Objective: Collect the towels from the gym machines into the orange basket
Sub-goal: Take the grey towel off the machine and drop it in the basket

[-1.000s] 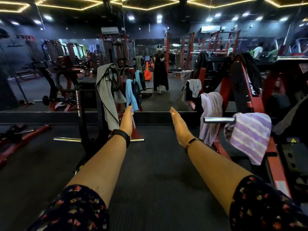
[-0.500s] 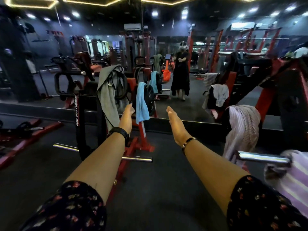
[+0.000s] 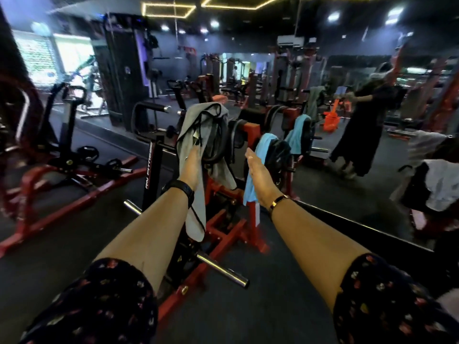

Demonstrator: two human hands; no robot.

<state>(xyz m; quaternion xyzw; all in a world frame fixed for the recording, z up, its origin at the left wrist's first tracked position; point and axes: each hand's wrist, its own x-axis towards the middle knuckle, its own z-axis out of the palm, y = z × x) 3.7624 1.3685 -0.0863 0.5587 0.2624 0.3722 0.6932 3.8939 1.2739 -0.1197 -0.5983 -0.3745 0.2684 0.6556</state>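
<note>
1. Left hand (image 3: 191, 162), fingers straight and empty, overlaps the long grey cloth towel (image 3: 198, 125) draped on the central red steel machine (image 3: 218, 227).
2. Right hand (image 3: 257, 177), flat and empty, is at the light-blue cloth towel's (image 3: 264, 147) left edge (contact unclear).
3. Dark rubber floor (image 3: 260, 306) lies open nearby.

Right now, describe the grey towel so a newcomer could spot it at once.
Find the red-framed weight machine in front of the mirror wall. The grey towel is draped over its top, hanging long beside the left hand. The blue towel to its right is shorter and brighter.
</note>
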